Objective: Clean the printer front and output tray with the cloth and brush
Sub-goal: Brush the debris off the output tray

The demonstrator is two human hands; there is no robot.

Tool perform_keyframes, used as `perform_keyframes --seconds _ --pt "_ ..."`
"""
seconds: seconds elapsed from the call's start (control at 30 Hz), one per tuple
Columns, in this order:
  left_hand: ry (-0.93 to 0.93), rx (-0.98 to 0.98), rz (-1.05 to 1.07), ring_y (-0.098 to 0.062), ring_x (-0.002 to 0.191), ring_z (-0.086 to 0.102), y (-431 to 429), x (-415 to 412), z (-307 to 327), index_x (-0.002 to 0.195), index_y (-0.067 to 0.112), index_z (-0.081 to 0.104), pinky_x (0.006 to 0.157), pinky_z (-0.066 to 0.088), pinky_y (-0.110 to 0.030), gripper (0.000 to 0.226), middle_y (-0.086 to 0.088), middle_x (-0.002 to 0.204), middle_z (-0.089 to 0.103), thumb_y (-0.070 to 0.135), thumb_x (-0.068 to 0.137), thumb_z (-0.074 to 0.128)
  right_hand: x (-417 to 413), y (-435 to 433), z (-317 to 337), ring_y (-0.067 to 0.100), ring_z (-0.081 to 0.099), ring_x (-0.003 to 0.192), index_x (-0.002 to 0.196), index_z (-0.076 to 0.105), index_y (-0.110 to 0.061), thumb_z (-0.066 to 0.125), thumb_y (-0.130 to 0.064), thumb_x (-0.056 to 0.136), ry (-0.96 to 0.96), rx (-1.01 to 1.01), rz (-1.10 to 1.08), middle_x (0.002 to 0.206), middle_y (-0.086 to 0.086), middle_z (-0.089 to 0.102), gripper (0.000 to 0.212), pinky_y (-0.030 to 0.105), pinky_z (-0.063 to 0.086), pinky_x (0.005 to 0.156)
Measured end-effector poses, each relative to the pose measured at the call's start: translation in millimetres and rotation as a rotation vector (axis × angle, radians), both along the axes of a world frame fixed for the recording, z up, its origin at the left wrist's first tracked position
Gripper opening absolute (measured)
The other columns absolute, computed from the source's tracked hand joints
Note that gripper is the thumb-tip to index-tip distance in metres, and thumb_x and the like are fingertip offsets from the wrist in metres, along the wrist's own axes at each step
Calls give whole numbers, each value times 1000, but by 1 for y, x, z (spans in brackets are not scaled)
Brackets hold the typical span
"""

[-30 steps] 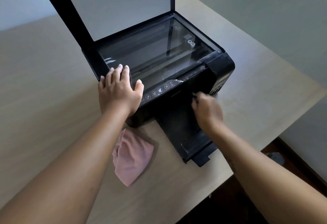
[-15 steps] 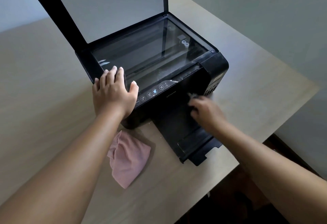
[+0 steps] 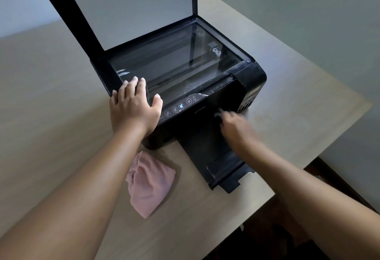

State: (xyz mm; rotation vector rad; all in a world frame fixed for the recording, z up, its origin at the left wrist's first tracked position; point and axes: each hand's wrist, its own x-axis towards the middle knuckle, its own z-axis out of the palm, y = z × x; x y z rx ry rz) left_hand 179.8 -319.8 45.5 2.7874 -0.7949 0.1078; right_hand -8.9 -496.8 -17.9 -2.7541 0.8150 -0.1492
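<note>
A black printer (image 3: 254, 78) stands on the table with its scanner lid (image 3: 133, 2) raised. Its output tray (image 3: 226, 170) is pulled out toward me. My left hand (image 3: 133, 105) rests flat on the printer's front left corner, fingers straight, next to the control panel. My right hand (image 3: 238, 128), blurred by motion, is at the printer's front just above the tray, and its curled fingers grip a small brush whose pale tip (image 3: 218, 113) pokes out toward the front panel. The pink cloth (image 3: 150, 185) lies crumpled on the table, left of the tray, with neither hand on it.
The beige table (image 3: 51, 95) runs wide to the left and behind the printer. Its front edge (image 3: 265, 200) falls away just past the tray's end, with dark floor below. The scanner glass (image 3: 174, 62) lies uncovered, with dust along its front rim.
My right hand has swept along the printer front above the tray and is now motion-blurred. My left hand has stayed on the printer's corner. The cloth has not moved.
</note>
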Motion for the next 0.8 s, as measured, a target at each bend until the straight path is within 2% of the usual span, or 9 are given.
perform_keyframes --seconds 0.1,0.17,0.27,0.37,0.5,0.6,0.63,0.73,0.8 --pt "-3 -4 -1 -19 147 16 0 1 0 150 22 30 120 8 -43 66 2 160 24 53 92 34 13 52 5 34 59 90 101 59 -5 56 -22 90 -35 150 417 97 14 59 20 44 53 72" --pt "-5 -5 -1 -19 147 16 0 1 0 150 22 30 120 8 -43 66 1 159 24 53 92 35 15 73 7 26 60 80 95 61 -6 58 -26 90 -74 407 468 90 10 62 21 38 50 68" --pt "-5 -5 -1 -18 147 16 -1 0 0 150 22 30 120 8 -43 66 2 160 24 53 92 34 14 43 3 22 58 74 90 63 -6 62 -20 90 -230 505 -2 80 5 62 14 29 39 62" --pt "-6 -3 -3 -18 147 15 -2 1 -1 150 23 29 120 8 -43 66 2 160 24 53 92 34 -4 -8 9 28 56 77 94 59 -7 55 -20 94 -246 332 -427 86 13 60 14 30 34 62" --pt "-9 -3 -6 -19 147 16 1 1 -2 150 22 31 120 8 -44 66 1 160 24 53 92 34 -5 30 0 37 65 74 112 58 1 57 -5 85 38 -121 71 84 19 65 28 38 47 54" --pt "-13 -3 -4 -19 147 17 0 1 -1 149 22 31 120 9 -43 65 1 159 24 53 92 35 -10 92 1 31 59 61 87 59 -9 61 -19 85 -85 139 444 70 9 61 10 33 44 45" --pt "-13 -3 -5 -19 147 16 0 1 -1 150 22 31 120 8 -43 65 1 159 24 53 92 35 -11 97 3 28 56 61 83 56 -10 58 -26 88 -76 288 477 71 9 60 16 34 42 48" --pt "-8 -4 -10 -19 147 16 -1 1 0 150 21 30 120 8 -44 66 1 160 24 53 92 35 -12 61 8 25 57 64 84 61 -12 58 -31 88 -210 519 61 73 8 63 19 36 47 57" --pt "-9 0 -8 -19 147 16 -1 2 -1 150 22 30 120 8 -44 66 1 160 24 53 92 34 -20 20 9 27 55 67 89 60 -11 58 -23 91 -243 342 -257 77 9 62 12 33 42 58"
